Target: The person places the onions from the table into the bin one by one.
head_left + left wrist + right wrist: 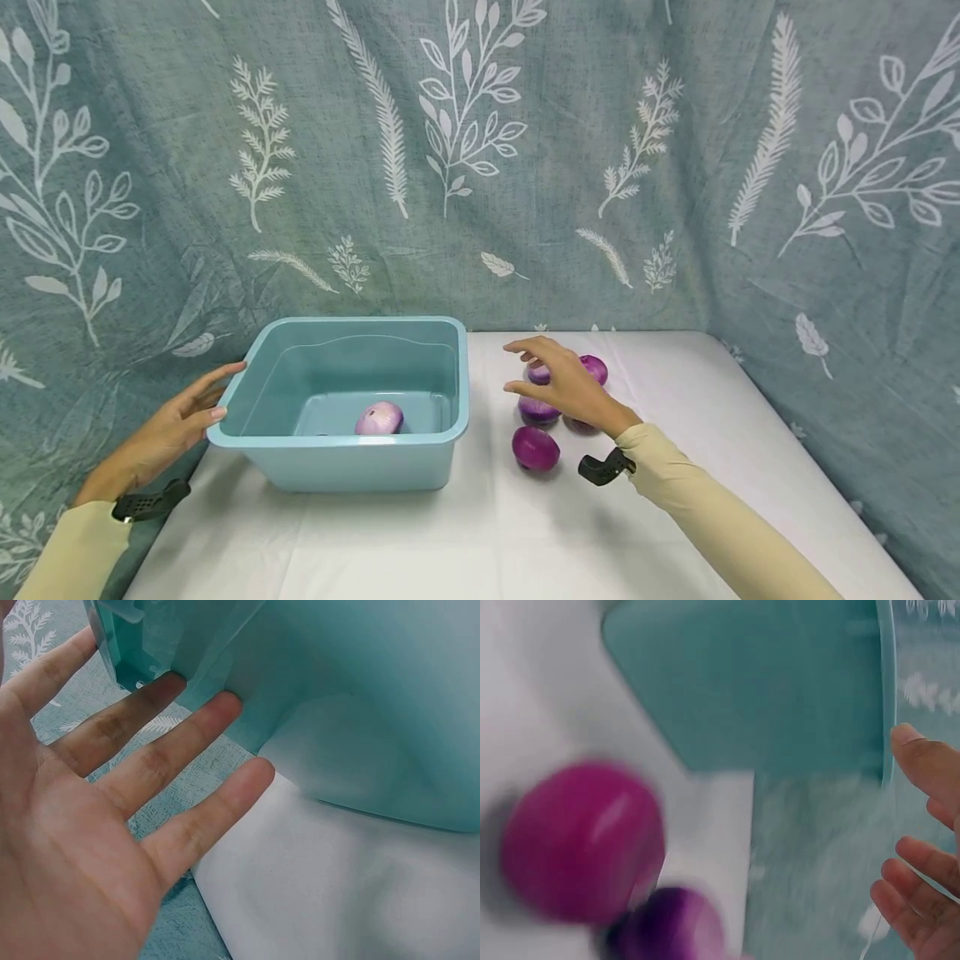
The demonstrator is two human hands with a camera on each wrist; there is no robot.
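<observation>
My right hand (pixel 572 385) hovers, fingers apart, over firm, slippery-skinned onions (pixel 536 448), best cupped around the middle, while my flat left hand (pixel 174 423) touches the tub (pixel 341 457) at nine o'clock.

Soft, even light falls from above; nothing glares in the head view, and everything there is sharp. Beneath my right hand (pixel 570 387) the onions (pixel 536 448) throw only faint, short shadows onto the white table (pixel 525 533). The basin (pixel 345 400) casts a pale shadow just below its wall. The backdrop bows slightly toward the edges. Close to my left fingers (pixel 187 735) the view is bright and fairly crisp, with darker shade under the basin's rim. Beside my right fingers (pixel 922 761) everything smears: the onions are blurred purple blobs, out of focus.
</observation>
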